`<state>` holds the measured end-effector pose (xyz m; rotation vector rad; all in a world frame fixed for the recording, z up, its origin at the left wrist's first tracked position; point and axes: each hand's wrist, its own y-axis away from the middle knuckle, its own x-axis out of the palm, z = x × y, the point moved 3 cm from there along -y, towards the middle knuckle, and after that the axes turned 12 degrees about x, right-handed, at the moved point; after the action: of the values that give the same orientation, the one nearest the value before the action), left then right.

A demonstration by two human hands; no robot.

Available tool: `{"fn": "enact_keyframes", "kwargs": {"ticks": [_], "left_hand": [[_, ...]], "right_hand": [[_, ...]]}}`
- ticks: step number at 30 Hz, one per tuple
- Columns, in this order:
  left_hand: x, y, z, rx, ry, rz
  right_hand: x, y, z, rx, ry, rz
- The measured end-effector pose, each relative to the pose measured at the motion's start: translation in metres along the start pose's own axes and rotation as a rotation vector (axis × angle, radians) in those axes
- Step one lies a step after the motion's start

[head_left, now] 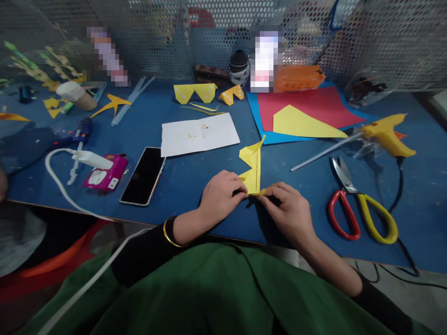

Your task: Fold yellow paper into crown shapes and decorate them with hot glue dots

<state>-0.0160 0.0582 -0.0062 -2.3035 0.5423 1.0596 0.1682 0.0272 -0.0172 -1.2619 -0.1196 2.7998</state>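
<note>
Between my hands is a yellow paper cutout (254,163) with a notched left side and creases along its right side. My left hand (223,195) pinches its lower left edge between thumb and fingers. The fingertips of my right hand (288,207) are closed on the narrow strip at its lower right corner. Above it lies a folded white paper sheet (199,135) with small yellowish bits on it. To the right of my right hand, scissors (345,186) with one red and one yellow handle lie with their blades slightly apart.
A phone (143,177) and a magenta power socket box (104,179) lie left. Behind stand yellow notched paper pieces (195,93). Coloured sheets (300,102) lie at the back right, near a yellow glue gun (391,135) with its cord. A blue glue gun (82,132) is left.
</note>
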Motion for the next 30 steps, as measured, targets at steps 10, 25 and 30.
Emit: {"fn": "enact_keyframes", "kwargs": {"ticks": [10, 25, 30], "left_hand": [[0.001, -0.002, -0.001, -0.029, -0.057, 0.059], [0.002, -0.008, -0.009, -0.107, -0.146, 0.130], [0.003, -0.007, -0.009, -0.080, -0.165, 0.093]], "right_hand": [[0.009, 0.003, 0.009, -0.020, 0.260, -0.108], [0.014, 0.004, 0.012, 0.022, 0.321, -0.143], [0.016, 0.005, 0.013, 0.014, 0.338, -0.177]]}}
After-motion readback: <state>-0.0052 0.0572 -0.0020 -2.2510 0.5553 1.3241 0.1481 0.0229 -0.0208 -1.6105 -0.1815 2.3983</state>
